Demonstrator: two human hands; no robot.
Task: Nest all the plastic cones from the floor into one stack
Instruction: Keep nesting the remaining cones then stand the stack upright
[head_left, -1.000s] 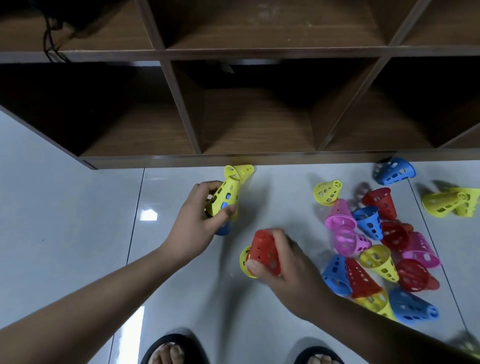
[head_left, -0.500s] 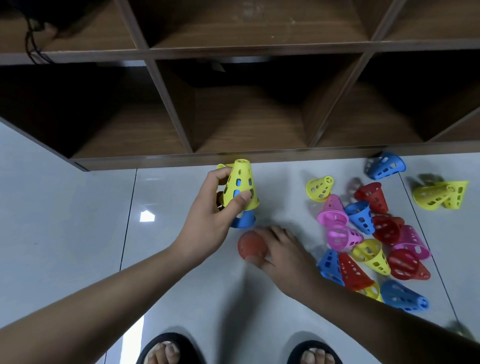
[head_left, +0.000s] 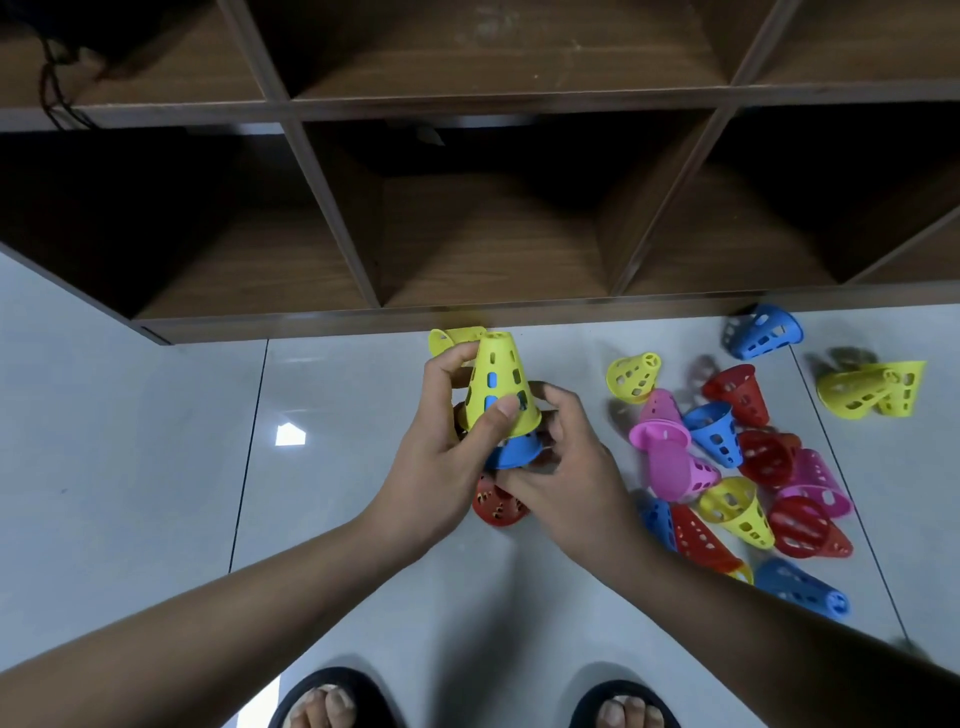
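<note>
Pale glossy floor tiles (head_left: 156, 467) fill the lower frame, and a dark wooden cubby shelf (head_left: 332, 208) spans the top. At centre frame, just below the shelf's bottom edge, you hold the stack. It is a yellow cone (head_left: 496, 384) standing upright, narrow end up, with a blue cone (head_left: 514, 452) nested inside it. The blue rim pokes out underneath and blue shows through the slots.

Your left hand (head_left: 441, 457) is wrapped round the yellow cone, thumb pressed across its front near the rim. Right beneath the blue rim is a red cone (head_left: 496, 509), gripped by the curled fingers of your right hand (head_left: 571, 467). Whether it is seated under the blue one, I cannot tell.

A second yellow cone (head_left: 449, 338) peeks out behind your left fingers. At right of frame, loose cones (head_left: 670, 462) in yellow, pink, blue and red lie tumbled together on the tiles. A stray blue cone (head_left: 763, 332) lies by the shelf, and a yellow pair (head_left: 872, 389) lies at the far right. Your feet in black sandals (head_left: 332, 675) show at the bottom edge.
</note>
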